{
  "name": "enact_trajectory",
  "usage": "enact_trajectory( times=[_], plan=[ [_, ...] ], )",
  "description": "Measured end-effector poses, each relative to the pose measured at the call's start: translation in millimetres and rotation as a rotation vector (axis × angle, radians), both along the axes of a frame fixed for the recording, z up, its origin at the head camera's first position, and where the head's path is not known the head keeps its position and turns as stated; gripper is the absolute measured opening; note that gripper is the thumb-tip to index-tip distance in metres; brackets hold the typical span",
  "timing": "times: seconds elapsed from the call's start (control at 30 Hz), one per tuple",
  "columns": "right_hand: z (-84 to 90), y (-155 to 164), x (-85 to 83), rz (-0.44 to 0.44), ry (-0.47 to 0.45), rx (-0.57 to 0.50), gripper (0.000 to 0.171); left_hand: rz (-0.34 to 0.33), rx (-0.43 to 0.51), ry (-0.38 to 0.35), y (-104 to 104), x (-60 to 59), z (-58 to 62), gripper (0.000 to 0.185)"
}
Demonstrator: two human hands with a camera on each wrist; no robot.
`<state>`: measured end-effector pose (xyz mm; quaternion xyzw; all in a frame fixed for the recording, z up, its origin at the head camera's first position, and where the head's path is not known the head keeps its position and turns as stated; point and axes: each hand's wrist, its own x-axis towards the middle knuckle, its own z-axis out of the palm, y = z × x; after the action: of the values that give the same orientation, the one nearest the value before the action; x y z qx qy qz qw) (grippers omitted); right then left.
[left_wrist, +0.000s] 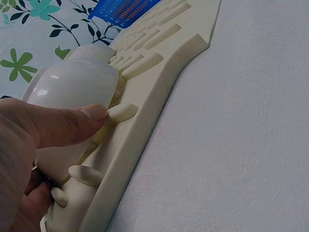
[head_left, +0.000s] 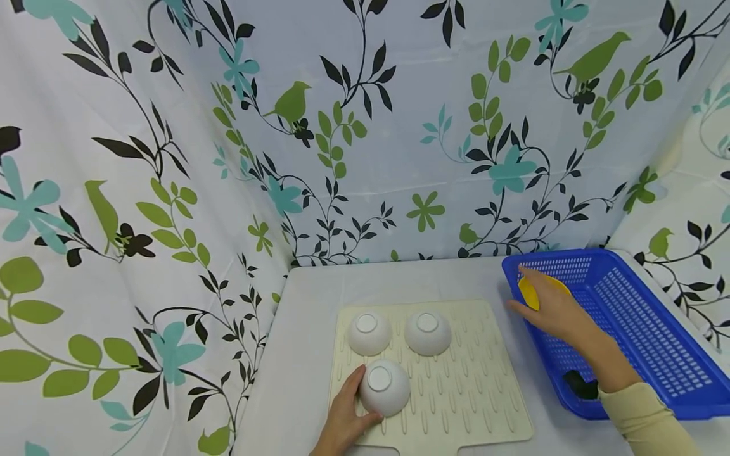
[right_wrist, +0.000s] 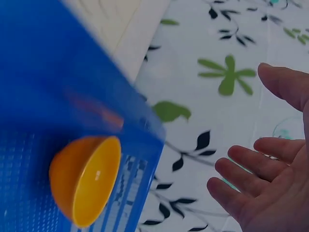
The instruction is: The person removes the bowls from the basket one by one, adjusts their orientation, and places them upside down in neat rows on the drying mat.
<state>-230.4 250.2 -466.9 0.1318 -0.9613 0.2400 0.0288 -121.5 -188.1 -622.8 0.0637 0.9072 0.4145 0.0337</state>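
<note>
Three white bowls stand upside down on a cream ribbed drying mat (head_left: 479, 386). My left hand (head_left: 358, 398) grips the nearest white bowl (head_left: 386, 386) at the mat's front left, with the thumb (left_wrist: 72, 124) pressed on its side (left_wrist: 72, 87) and the fingers underneath. The other two white bowls (head_left: 369, 332) (head_left: 428, 331) sit behind it. My right hand (head_left: 542, 297) hovers, fingers spread, over the left end of a blue basket (head_left: 639, 316), close to a yellow bowl (head_left: 527, 294) lying inside. In the right wrist view the hand (right_wrist: 260, 183) is open and apart from the yellow bowl (right_wrist: 87, 179).
The mat lies on a white tabletop (head_left: 308, 329). The blue basket also holds a small black object (head_left: 578, 383) near its front corner. Curtains printed with leaves and birds (head_left: 371, 126) close in the back and both sides.
</note>
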Motion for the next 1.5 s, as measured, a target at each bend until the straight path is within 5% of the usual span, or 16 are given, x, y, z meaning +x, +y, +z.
enact_trajectory(
  times=[0.33,0.53,0.8,1.07,1.5],
  plan=[
    [-16.2,40.2,-35.8,-0.054,-0.073,0.092,0.092,0.006,-0.033,0.102,-3.8,2.1,-0.4,0.102],
    [-32.7,58.3,-48.2,-0.077,-0.148,0.141,0.096,0.008,-0.01,0.054,-4.0,1.6,-0.8,0.102],
    [-51.0,75.7,-55.8,-0.079,-0.223,0.197,0.109,-0.02,0.016,0.034,-2.6,-0.1,-3.1,0.103],
    [-66.3,77.4,-64.1,-0.096,-0.321,0.134,0.118,-0.026,0.03,-0.004,-3.4,1.4,-1.1,0.104],
    [-70.4,74.6,-62.9,-0.108,-0.274,0.13,0.114,-0.022,0.023,-0.012,-2.7,-0.8,-3.2,0.104]
  ],
)
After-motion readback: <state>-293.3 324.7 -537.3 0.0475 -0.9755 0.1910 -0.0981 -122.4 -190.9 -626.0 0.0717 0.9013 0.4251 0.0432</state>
